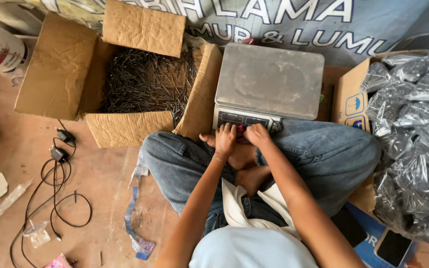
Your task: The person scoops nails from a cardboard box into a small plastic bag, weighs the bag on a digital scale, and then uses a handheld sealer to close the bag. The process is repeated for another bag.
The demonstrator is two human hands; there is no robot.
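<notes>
The person sits cross-legged on the floor, and both hands rest on the front panel of a digital weighing scale [268,84] that stands just in front of the knees. The left hand [224,139] lies with its fingers spread a little apart and the tips touching the button panel; it holds nothing. The right hand [257,134] is just beside it, with the fingers bent down together onto the panel, and it also grips nothing. The metal platform of the scale is bare. To the left of the scale an open cardboard box [55,69] holds a heap of dark nails [147,82]. To the right, many clear plastic bags of nails [413,134] are piled. Black charger cables [58,164] lie on the floor at the left.
</notes>
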